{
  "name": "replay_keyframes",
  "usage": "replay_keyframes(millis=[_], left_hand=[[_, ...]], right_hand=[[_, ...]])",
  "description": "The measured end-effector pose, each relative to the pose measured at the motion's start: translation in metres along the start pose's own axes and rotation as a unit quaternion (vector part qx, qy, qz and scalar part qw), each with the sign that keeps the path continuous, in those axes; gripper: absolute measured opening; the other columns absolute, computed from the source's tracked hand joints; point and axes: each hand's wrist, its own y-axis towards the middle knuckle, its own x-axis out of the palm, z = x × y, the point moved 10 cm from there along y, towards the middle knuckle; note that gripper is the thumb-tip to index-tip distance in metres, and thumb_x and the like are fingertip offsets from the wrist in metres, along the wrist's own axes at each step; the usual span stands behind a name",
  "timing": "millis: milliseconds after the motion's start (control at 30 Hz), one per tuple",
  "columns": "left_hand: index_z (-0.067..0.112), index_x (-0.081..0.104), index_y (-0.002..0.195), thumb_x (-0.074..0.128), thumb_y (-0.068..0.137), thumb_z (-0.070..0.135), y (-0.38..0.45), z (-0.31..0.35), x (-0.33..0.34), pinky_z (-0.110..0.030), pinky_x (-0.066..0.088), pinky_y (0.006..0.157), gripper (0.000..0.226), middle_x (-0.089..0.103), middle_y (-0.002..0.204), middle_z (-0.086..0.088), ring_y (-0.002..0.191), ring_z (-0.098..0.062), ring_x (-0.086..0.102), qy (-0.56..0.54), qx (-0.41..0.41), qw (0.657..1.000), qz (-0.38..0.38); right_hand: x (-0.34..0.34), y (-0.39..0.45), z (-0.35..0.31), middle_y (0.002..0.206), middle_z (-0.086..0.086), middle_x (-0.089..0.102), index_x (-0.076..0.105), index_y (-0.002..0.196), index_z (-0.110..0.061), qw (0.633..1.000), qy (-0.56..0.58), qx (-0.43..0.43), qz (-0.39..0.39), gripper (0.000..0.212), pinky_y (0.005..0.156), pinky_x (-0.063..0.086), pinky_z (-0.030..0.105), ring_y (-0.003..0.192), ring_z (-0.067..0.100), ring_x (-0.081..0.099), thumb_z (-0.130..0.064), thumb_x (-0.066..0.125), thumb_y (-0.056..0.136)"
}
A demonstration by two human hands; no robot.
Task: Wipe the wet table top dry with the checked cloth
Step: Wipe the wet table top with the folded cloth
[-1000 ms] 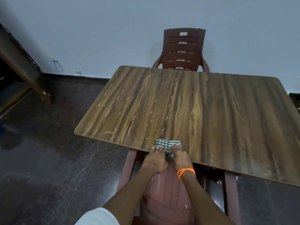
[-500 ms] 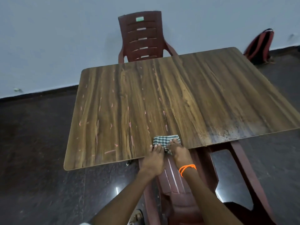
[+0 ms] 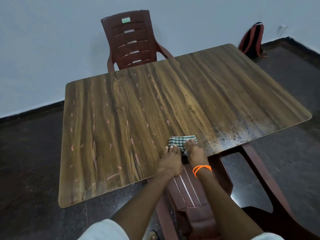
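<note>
A folded green-and-white checked cloth lies on the wood-grain table top at its near edge. My left hand presses the cloth's left part with fingers flat. On the cloth's right part rests my right hand, which wears an orange wrist band. A shiny wet patch spreads over the table's near right corner, just right of the cloth.
A maroon plastic chair stands at the table's far side against the wall. Another maroon chair sits under the near edge below my arms. A red-and-black backpack leans on the wall at the right. The floor is dark.
My view has swung to the right, bringing the backpack and the wet corner into sight. Both hands stay on the cloth at the near edge.
</note>
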Motion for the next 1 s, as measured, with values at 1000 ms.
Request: replay_keyframes(millis=[1000], left_hand=[[-0.001,0.014,0.154,0.041,0.081,0.03,-0.016,-0.068,-0.01,-0.042,-0.005,0.122,0.084,0.01,0.162,-0.02,0.151,-0.031,0.005,-0.036,0.086,0.995,-0.022]], right_hand=[[0.028,0.021,-0.042,0.128,0.0,0.061,0.071,0.112,-0.016,0.996,0.062,-0.067,-0.008,0.043,0.106,0.037,0.027,0.13,0.012,0.044,0.01,0.066,0.078]])
